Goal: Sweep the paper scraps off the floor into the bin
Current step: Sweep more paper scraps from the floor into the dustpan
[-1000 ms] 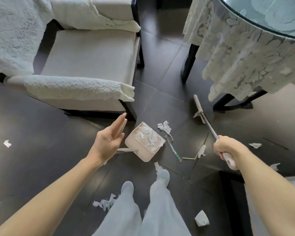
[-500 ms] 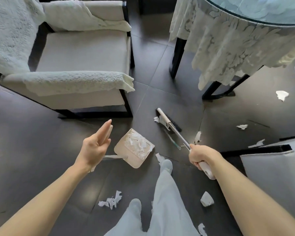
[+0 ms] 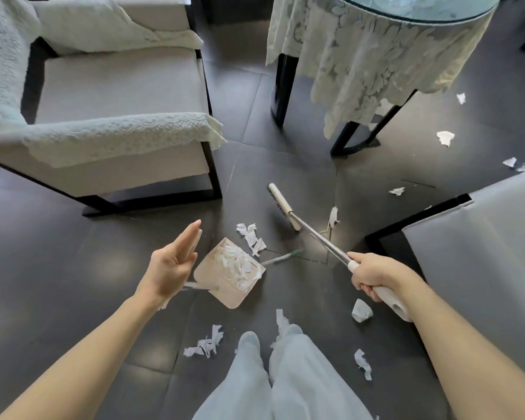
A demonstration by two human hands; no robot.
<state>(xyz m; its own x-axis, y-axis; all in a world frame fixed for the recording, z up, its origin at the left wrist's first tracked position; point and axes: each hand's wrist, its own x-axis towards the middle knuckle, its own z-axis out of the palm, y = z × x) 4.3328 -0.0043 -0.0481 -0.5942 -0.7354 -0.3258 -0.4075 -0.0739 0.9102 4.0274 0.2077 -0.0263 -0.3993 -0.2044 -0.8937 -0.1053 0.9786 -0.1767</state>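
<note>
Armchair (image 3: 119, 95) stands far left. Our left hand (image 3: 170, 262) is flat, fingers straight and together, gripping nothing, just left of the dustpan (image 3: 222, 283) heaped with shreds. Loose paper scraps (image 3: 250, 237) lie by the pan's mouth, between it and the broom (image 3: 284, 207). Our right hand (image 3: 373, 274) curls tight round the broom's handle. A lace-draped table (image 3: 376, 71) and a second chair (image 3: 482, 253) crowd the right.

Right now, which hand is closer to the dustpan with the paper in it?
Left. The left hand is open right beside the dustpan, at its handle end. The right hand is farther off on the dustpan's other side, gripping the broom.
</note>
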